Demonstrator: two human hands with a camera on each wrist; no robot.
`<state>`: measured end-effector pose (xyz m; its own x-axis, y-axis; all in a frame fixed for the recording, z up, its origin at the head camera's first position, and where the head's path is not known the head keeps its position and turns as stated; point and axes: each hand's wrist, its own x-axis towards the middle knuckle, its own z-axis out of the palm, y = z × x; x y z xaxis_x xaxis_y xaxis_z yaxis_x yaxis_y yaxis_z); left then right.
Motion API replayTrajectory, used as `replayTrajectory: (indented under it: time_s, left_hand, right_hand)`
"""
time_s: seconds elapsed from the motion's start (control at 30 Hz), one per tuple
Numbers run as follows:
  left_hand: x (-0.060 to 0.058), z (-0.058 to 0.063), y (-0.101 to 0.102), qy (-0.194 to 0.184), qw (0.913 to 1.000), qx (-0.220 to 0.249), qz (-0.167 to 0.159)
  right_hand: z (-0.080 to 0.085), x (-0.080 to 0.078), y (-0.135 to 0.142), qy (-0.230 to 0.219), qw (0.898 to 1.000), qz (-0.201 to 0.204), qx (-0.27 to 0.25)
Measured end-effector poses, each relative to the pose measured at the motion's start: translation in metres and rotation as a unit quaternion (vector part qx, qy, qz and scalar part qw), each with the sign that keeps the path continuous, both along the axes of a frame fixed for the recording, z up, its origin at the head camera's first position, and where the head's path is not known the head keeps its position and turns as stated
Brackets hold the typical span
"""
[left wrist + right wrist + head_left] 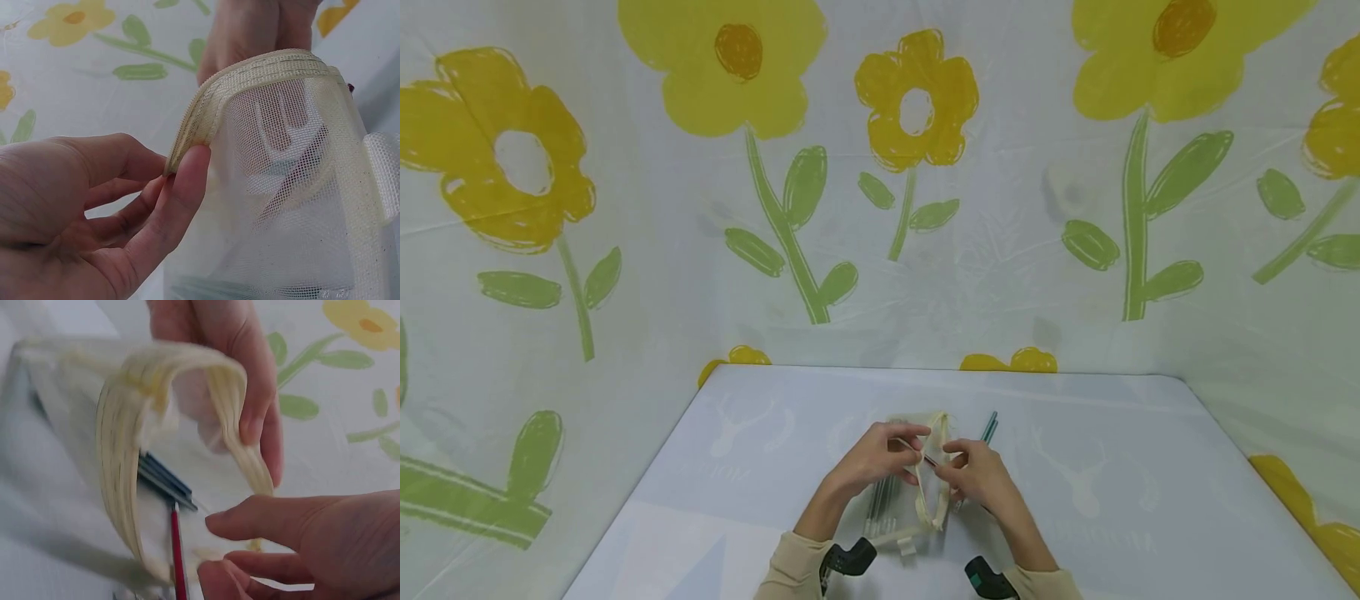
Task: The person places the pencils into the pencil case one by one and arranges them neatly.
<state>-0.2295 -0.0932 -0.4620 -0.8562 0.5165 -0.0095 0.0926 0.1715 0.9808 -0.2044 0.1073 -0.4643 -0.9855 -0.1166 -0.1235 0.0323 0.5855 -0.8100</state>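
Observation:
A mesh zip pouch with cream trim (269, 69) stands with its mouth spread between my two hands. My left hand (883, 457) pinches the zip edge between thumb and fingers. On the other side, my right hand (979, 472) holds a slim red pen (179, 556), whose pale tip points into the pouch mouth; the exact grip is partly hidden. Through the opening in the right wrist view, several dark blue-green pens (164, 478) show. From above, slim pens (882, 500) also appear at the pouch's left side, below my left hand.
Teal pens (990, 427) lie on the white table (1112, 467), just beyond my right hand. A white tag (907, 547) sticks out near the pouch's close end. A flowered curtain (985, 208) hangs around the table's back and sides.

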Motion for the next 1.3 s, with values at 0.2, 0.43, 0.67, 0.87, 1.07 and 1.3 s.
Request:
replayTrajectory:
  time_s: [0.2, 0.43, 0.67, 0.87, 1.07, 1.3]
  left_hand:
    - [0.000, 0.000, 0.000, 0.002, 1.0000, 0.002, 0.002]
    - [0.000, 0.000, 0.000, 0.005, 1.0000, 0.005, -0.001]
    - [0.001, 0.001, 0.001, 0.000, 1.0000, 0.007, 0.000]
    - [0.001, 0.001, 0.002, -0.003, 1.0000, 0.005, 0.003]
    - [0.000, 0.001, 0.002, -0.002, 1.0000, 0.007, -0.004]
    - [-0.001, 0.001, 0.001, 0.001, 1.0000, 0.007, -0.006]
  right_hand:
    - [-0.003, 0.002, 0.010, 0.052, 0.991, -0.024, 0.123]
    - [-0.011, -0.001, 0.010, 0.059, 0.985, -0.024, 0.161]
    - [-0.009, -0.004, 0.006, 0.037, 0.996, -0.027, 0.079]
    - [-0.008, -0.005, 0.000, 0.002, 0.999, -0.031, -0.008]
    - [-0.011, -0.007, -0.006, -0.031, 0.995, -0.033, -0.084]
    - [-0.012, -0.008, -0.010, -0.051, 0.987, -0.004, -0.155]
